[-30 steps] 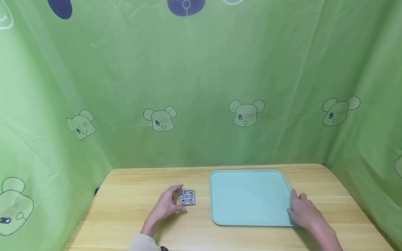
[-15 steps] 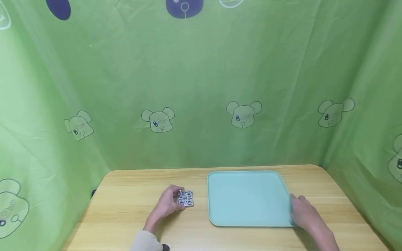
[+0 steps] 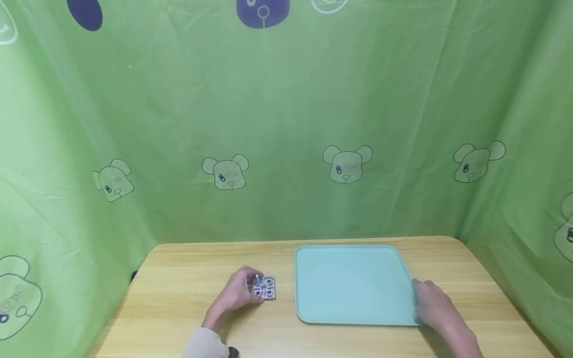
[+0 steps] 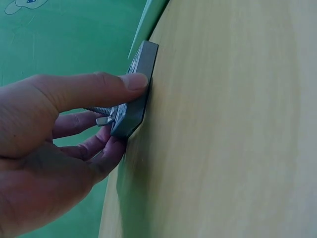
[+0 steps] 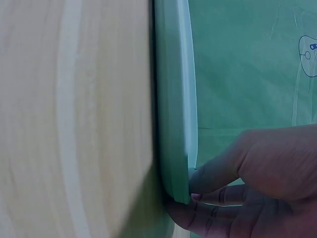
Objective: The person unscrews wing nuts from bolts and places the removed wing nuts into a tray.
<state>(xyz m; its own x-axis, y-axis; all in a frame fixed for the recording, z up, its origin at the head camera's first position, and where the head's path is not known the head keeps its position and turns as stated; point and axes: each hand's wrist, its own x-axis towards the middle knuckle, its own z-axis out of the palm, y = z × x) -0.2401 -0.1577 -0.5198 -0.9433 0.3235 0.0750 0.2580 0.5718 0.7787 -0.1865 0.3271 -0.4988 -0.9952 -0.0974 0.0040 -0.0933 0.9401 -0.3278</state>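
Observation:
On the left part of the wooden table, my left hand [image 3: 238, 290] grips a small square grey metal block [image 3: 264, 288] by its sides. In the left wrist view the thumb presses one side of the block [image 4: 140, 94], with fingers at the opposite side. A threaded screw [image 4: 99, 110] and a small metal tab [image 4: 104, 121] stick out from its patterned face. My right hand [image 3: 434, 306] pinches the right edge of a light turquoise tray [image 3: 353, 283]. Its thumb lies at the tray's rim [image 5: 190, 109] in the right wrist view, the fingers reaching under the corner.
The wooden table [image 3: 192, 263] has rounded far corners. A green curtain [image 3: 286, 99] printed with bear heads hangs behind it and on both sides. A strip of bare wood separates the block from the tray.
My left fingers and thumb have closed in on the block, which has shifted slightly toward me. My right fingers have tucked in closer at the tray's edge. The head view has shifted a little.

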